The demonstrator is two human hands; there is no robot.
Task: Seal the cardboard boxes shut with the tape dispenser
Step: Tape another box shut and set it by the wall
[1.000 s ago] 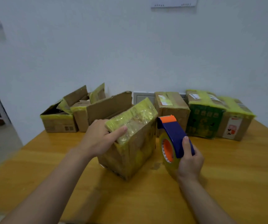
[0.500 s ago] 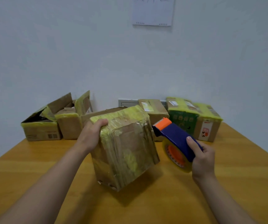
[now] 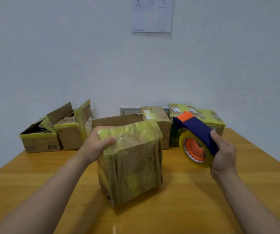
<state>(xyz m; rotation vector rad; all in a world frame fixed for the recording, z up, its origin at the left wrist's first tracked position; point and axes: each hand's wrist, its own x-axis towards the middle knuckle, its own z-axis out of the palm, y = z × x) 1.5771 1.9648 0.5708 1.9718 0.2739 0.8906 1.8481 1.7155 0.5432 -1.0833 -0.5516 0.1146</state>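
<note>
Head view: left hand (image 3: 96, 146) grips top left corner of taped box (image 3: 132, 159), thumb curled over near face. Box stands tilted at table (image 3: 195, 200) centre, near corner down. Right hand (image 3: 223, 157) wraps dispenser (image 3: 195, 141), held just right of box, apart from it. More boxes (image 3: 154, 119) in row along far wall; left ones open.

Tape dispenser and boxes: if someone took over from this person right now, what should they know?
Left hand grips the top corner of the heavily taped box on the table. Right hand holds the tape dispenser beside it, not touching it. Back right: sealed boxes, done. Left to do: the open boxes at back left, flaps up.
</note>
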